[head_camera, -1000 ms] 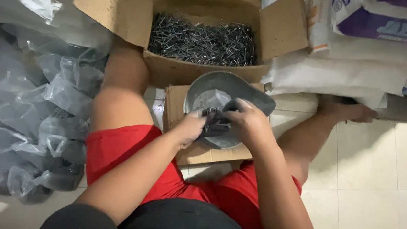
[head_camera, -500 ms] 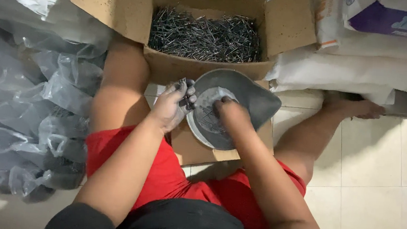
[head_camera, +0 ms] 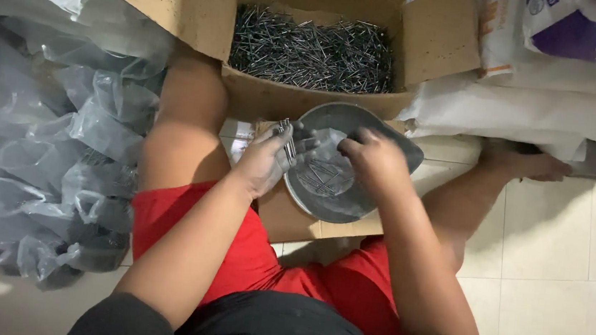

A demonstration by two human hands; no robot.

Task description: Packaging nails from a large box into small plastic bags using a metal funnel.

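A open cardboard box (head_camera: 308, 53) heaped with dark nails (head_camera: 316, 47) sits on the floor just beyond the person's knees, flaps spread wide. To its right lie stacked white sacks (head_camera: 534, 102), one with a purple panel. On the left is a pile of clear, filled plastic bags (head_camera: 47, 160). A grey metal pan (head_camera: 345, 164) rests on a flat piece of cardboard (head_camera: 300, 221) between the legs, on pale floor tiles (head_camera: 554, 283). The left hand (head_camera: 270, 158) is closed around a small bunch of nails at the pan's rim. The right hand (head_camera: 374, 156) pinches a thin clear bag (head_camera: 323, 170) lying in the pan.
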